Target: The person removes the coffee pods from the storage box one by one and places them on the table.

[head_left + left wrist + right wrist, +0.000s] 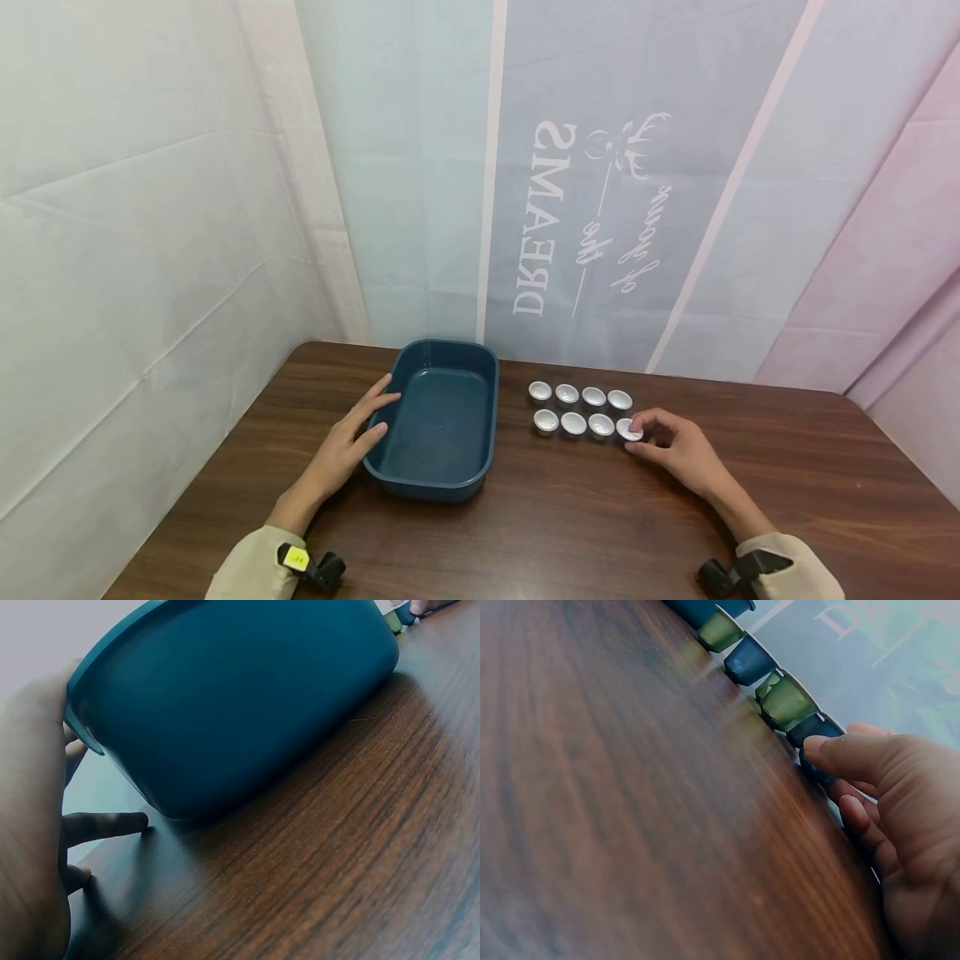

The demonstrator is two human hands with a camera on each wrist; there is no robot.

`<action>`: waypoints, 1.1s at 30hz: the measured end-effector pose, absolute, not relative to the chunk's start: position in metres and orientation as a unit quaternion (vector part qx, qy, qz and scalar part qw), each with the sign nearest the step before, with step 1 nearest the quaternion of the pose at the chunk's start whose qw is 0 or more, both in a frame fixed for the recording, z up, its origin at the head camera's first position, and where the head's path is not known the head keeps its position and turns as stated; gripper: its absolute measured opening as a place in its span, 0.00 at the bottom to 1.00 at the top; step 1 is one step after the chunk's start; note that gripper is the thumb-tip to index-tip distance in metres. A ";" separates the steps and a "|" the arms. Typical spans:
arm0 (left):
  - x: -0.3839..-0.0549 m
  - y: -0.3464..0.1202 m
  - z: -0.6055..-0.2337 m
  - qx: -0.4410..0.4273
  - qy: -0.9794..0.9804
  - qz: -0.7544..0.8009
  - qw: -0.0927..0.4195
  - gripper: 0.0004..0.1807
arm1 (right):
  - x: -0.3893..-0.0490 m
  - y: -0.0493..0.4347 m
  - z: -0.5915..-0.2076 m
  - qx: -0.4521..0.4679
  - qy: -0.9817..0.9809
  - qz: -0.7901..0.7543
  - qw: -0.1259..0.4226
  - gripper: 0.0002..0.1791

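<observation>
In the head view, coffee capsules with silvery lids stand lid up in two rows on the table. My right hand (678,457) pinches the capsule (624,429) at the right end of the front row between thumb and fingers. Its dark blue side (814,729) shows in the right wrist view, beside a green capsule (784,702) and another blue one (748,660). My left hand (339,454) rests at the left rim of a dark blue bin (431,433), its fingers spread and nearly straight across the edge. Two of its fingertips (135,823) reach down near the table.
The bin stands to the left of the capsule rows on a brown wood-grain table (570,533). Behind the table hangs a pale cloth (420,208) with printed lettering, and another white cloth (150,250) borders the left side.
</observation>
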State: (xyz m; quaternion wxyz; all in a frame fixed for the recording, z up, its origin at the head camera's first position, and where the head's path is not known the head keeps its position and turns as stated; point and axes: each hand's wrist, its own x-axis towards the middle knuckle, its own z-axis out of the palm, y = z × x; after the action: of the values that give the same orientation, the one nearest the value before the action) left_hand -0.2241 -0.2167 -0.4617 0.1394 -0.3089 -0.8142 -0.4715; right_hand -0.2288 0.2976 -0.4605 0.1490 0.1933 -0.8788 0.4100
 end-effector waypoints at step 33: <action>-0.224 -0.243 -0.455 -0.291 -0.825 -0.454 0.169 0.32 | -0.186 0.285 -0.402 0.220 -0.876 0.399 0.160 0.25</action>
State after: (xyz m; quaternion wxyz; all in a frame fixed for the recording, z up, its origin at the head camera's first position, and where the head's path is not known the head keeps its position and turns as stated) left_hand -0.2239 -0.2430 -0.4550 0.1687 -0.2908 -0.8252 -0.4538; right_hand -0.1855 0.2854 -0.4022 0.1596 0.2198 -0.8760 0.3986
